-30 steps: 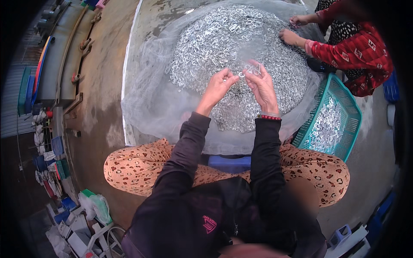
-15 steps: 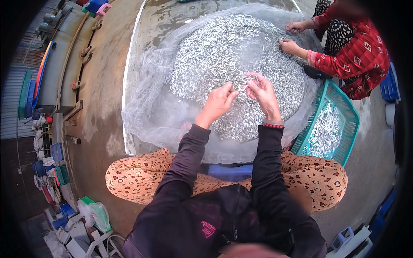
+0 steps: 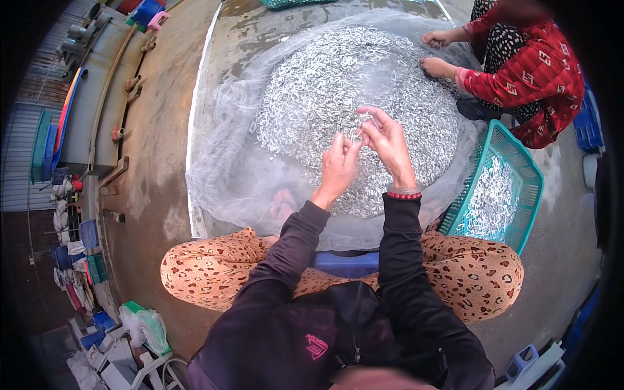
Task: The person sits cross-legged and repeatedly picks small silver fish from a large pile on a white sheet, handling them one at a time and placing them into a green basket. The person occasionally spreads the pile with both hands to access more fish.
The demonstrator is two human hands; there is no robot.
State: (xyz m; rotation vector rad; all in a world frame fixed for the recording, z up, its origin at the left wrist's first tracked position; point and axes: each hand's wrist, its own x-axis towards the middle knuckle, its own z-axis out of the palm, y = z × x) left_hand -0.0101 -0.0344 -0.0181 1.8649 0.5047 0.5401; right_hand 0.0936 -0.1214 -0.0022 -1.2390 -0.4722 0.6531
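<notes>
A broad heap of small silvery fish (image 3: 338, 84) on pale netting (image 3: 227, 175) fills the upper centre. At right centre, a teal basket (image 3: 520, 162) holds more. Mid-frame, left hand (image 3: 338, 166) curled loosely, right hand (image 3: 389, 143) pinching one tiny fish (image 3: 365, 120).

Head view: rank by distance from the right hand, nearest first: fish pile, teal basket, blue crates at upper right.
From the right hand:
1. Fish pile, directly beneath the hand.
2. Teal basket, to its right, beside the knee.
3. Blue crates, far right edge, behind the person in the red sleeve.
</notes>
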